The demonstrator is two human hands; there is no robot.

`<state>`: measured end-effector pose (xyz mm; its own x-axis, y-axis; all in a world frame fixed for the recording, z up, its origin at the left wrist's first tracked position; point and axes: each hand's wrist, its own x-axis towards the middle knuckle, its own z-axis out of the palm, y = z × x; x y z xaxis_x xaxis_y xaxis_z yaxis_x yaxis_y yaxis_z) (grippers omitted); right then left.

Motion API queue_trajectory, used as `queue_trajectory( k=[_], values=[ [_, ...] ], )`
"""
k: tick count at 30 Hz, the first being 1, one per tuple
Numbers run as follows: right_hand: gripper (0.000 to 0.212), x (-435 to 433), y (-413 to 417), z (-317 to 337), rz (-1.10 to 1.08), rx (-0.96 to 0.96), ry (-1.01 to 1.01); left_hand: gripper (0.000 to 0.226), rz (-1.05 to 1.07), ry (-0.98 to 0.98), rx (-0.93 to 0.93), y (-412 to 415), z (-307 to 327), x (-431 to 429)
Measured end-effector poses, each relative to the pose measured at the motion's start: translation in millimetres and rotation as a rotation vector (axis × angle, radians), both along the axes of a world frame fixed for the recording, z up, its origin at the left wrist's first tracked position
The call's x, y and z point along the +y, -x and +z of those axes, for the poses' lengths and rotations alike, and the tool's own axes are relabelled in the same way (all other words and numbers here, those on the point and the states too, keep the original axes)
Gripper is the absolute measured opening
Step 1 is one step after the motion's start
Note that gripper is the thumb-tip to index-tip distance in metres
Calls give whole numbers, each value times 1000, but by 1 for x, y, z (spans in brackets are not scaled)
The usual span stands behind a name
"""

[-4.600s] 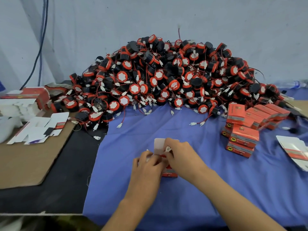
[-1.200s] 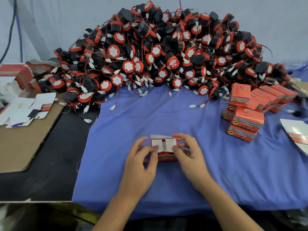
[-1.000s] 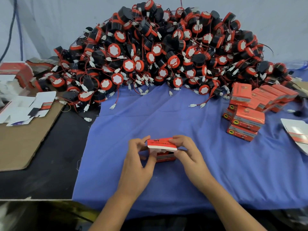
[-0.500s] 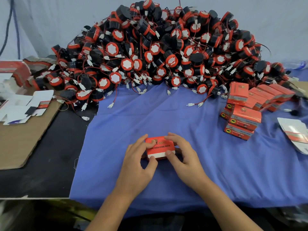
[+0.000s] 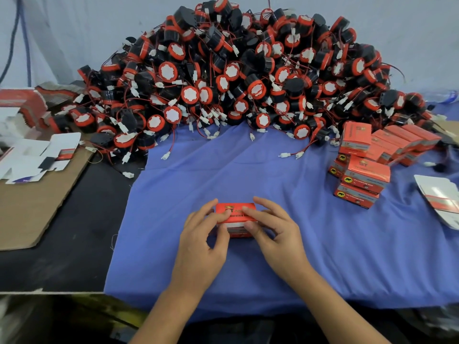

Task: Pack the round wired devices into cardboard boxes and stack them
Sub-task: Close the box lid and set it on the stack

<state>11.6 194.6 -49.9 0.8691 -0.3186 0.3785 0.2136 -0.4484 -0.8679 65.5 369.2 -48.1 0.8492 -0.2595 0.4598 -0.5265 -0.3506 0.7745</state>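
Note:
A small red cardboard box (image 5: 235,218) stands on the blue cloth (image 5: 223,170) in front of me, its lid folded down. My left hand (image 5: 201,244) pinches its left side, forefinger on the lid and thumb at the front. My right hand (image 5: 278,234) pinches the right side the same way, the other fingers spread. Behind them rises a big pile of round black-and-red wired devices (image 5: 248,75) with white plugs. Closed red boxes sit in a stack (image 5: 360,175) at the right.
Flat unfolded box blanks lie at the left (image 5: 37,157) on a brown cardboard sheet (image 5: 32,202), and one more blank (image 5: 439,197) lies at the far right. Loose white plugs trail onto the cloth. The table's front edge is near my forearms.
The box's white inner flaps were folded in, then the red lid came down over them. Both hands stayed on the box and now press the lid shut.

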Motion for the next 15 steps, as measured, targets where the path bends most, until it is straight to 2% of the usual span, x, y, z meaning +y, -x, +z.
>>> queue_trajectory(
  k=[4, 9, 15],
  values=[
    [31, 4, 5, -1, -34, -29, 329, 24, 88, -146, -147, 5, 1, -2],
    [36, 10, 8, 0, -93, -129, 656, 35, 126, -365, -296, 13, 0, -1],
    [44, 16, 10, 3, -121, -222, 734, 49, 112, -545, -410, 17, -4, -1]
  ],
)
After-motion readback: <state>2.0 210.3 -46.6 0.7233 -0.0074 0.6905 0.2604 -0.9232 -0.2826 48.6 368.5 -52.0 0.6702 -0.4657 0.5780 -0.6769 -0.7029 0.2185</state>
